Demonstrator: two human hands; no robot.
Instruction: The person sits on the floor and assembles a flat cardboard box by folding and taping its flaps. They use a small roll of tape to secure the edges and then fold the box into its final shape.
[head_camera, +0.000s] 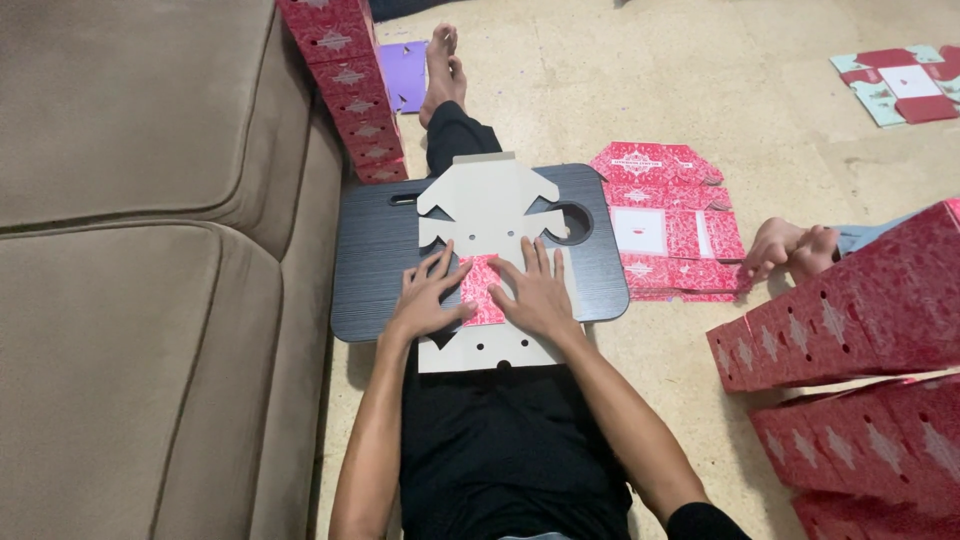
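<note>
1. I sit on the floor with my legs stretched out and a dark lap tray (372, 262) across my thighs as my work surface. A sofa (130, 280) runs along my left.

2. A flat, unfolded cardboard box blank (487, 212) lies plain side up on the surface. Its near edge hangs over the tray toward my body.

3. My left hand (425, 300) and right hand (533, 292) both press down on a red patterned flap (480, 288) folded over onto the blank. Neither grip is closed around anything: fingers are spread flat, palms bearing down on the fold.

4. What could go wrong, as I judge it: the blank overhangs the tray, so uneven pressure may make it slide or tip toward my lap. Pressing off the scored line could give a crooked crease. The tray rests only on my legs, so shifting them may tilt it.

5. Containers: a stack of finished red boxes (352, 80) leans by the sofa, and more red boxes (850, 320) pile up at my right. All look closed; I cannot tell whether anything is inside.

6. Flat red blanks (665, 220) lie on the floor just right of the tray, with another person's foot (790, 248) beside them. A purple sheet (405, 75) lies near my own feet.
</note>
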